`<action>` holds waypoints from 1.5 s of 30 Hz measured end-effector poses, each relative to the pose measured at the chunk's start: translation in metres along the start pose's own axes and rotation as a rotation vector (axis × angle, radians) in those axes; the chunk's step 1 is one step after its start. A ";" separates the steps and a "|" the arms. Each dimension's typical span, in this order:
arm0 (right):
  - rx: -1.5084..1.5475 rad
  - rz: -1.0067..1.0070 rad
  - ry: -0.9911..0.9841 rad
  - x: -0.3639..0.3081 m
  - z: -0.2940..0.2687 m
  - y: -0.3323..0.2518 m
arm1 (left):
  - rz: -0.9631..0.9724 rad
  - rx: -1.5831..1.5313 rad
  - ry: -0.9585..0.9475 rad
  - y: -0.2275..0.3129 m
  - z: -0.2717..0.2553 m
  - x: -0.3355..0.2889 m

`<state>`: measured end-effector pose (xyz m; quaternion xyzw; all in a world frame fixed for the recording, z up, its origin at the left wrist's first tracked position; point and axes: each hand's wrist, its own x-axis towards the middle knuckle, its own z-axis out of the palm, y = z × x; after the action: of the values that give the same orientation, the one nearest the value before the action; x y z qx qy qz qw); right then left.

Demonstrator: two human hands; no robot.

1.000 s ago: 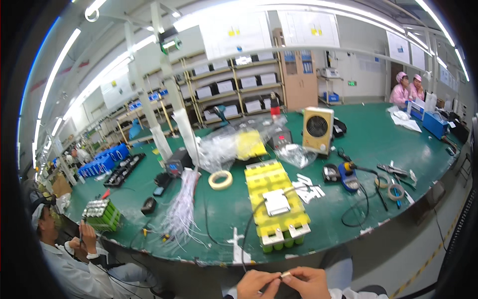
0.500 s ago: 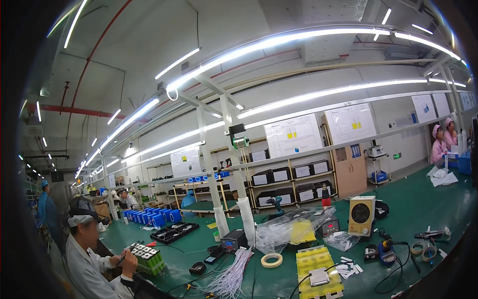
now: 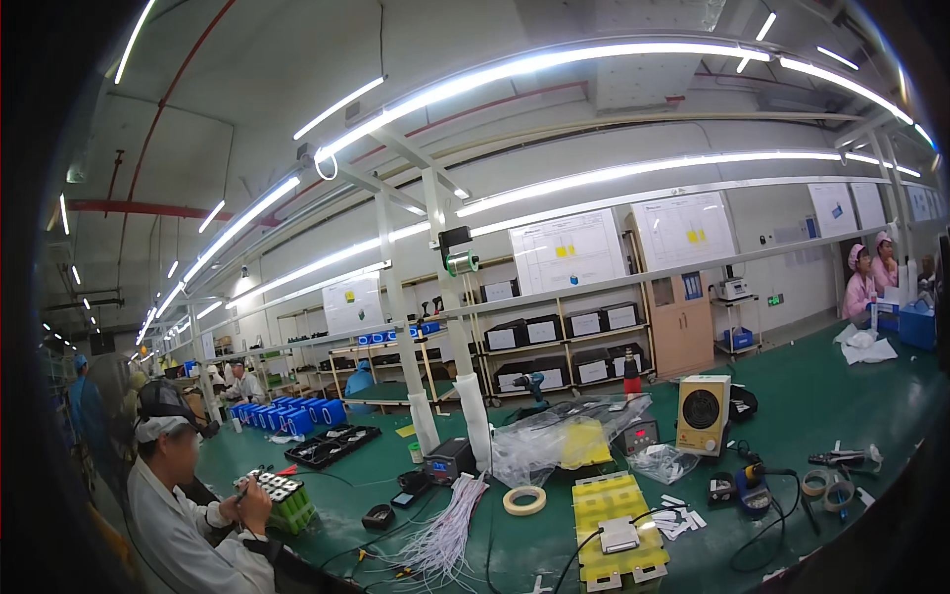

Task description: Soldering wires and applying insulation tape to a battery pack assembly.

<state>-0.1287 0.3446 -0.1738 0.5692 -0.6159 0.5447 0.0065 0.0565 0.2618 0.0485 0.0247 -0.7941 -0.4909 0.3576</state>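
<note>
Neither of my hands shows in the head view; the camera looks up and across the room. On the green workbench [image 3: 821, 406] below lie a yellow battery pack [image 3: 616, 525] with a small grey board on top, a roll of tape [image 3: 523, 500] and a bundle of white wires [image 3: 442, 535]. A small beige fan unit [image 3: 702, 415] stands upright behind the pack.
A co-worker in white [image 3: 183, 525] at the lower left handles a green cell pack [image 3: 285, 497]. Two people in pink [image 3: 869, 272] sit at the far right. Black trays [image 3: 332, 445], blue bins [image 3: 287, 416], clear bags [image 3: 559, 441], shelving and white support posts stand behind.
The view has tilted upward from the bench to the ceiling lights. My two hands, seen a second ago at the lower edge pinching a small part, have dropped out of the picture.
</note>
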 end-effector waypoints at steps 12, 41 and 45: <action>-0.070 -0.622 0.169 0.093 -0.133 -0.209 | 0.355 0.018 -0.035 -0.013 0.004 -0.014; 1.141 1.025 0.041 0.036 -0.115 -0.214 | 0.457 0.402 -0.132 0.037 -0.001 0.005; 0.793 0.851 0.079 0.049 -0.113 -0.227 | 0.381 0.308 -0.093 0.025 0.000 0.002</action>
<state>-0.0545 0.4415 0.0533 0.2100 -0.5384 0.7092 -0.4037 0.0630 0.2735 0.0696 -0.0938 -0.8654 -0.2883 0.3990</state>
